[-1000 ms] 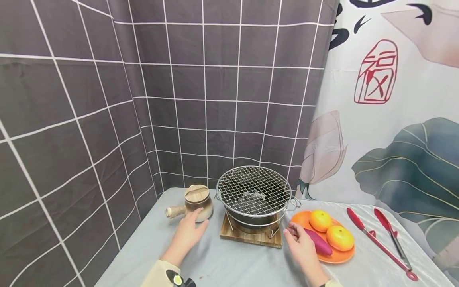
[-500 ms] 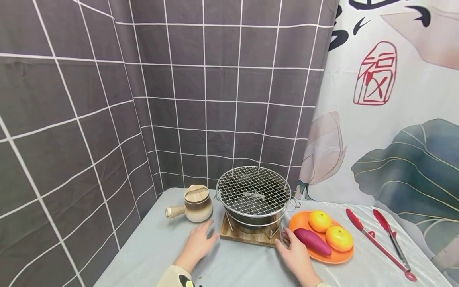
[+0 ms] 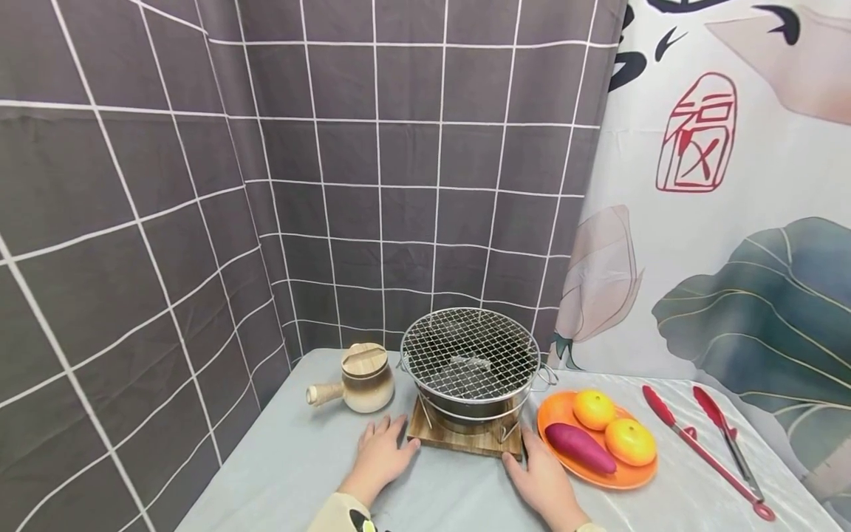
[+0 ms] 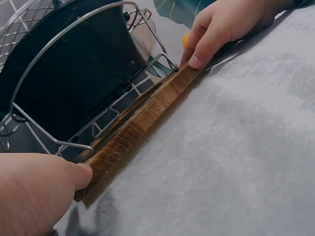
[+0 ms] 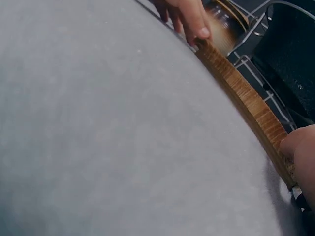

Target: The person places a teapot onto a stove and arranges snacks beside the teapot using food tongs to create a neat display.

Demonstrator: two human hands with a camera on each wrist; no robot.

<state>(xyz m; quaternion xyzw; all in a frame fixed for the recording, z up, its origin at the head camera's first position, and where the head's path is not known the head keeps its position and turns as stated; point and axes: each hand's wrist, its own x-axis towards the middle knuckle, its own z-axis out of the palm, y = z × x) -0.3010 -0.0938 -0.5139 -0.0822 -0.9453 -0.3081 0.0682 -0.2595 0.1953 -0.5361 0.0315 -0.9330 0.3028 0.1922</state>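
Observation:
A round charcoal grill (image 3: pixel 425 391) with a wire mesh top (image 3: pixel 473 347) stands in a wire frame on a square wooden board (image 3: pixel 459 441). My left hand (image 3: pixel 380 459) holds the board's front left corner, its thumb (image 4: pixel 81 172) against the front edge. At the opposite front corner, my right hand (image 3: pixel 547 488) grips the board with the thumb on the front edge and the fingers along the side. Both wrist views show the board (image 4: pixel 142 118) between the two hands. The undersides of the fingers are partly hidden.
Left of the grill is a small pot (image 3: pixel 369 391) with a wooden lid and side handle. An orange plate (image 3: pixel 628 480) with a purple sweet potato (image 3: pixel 580 448) and two oranges (image 3: pixel 630 442) sits close to my right hand. Red tongs (image 3: pixel 708 458) lie farther right.
My left hand has moved from beside the pot down and right to the board's left corner. My right hand has come left from beside the plate to its right corner.

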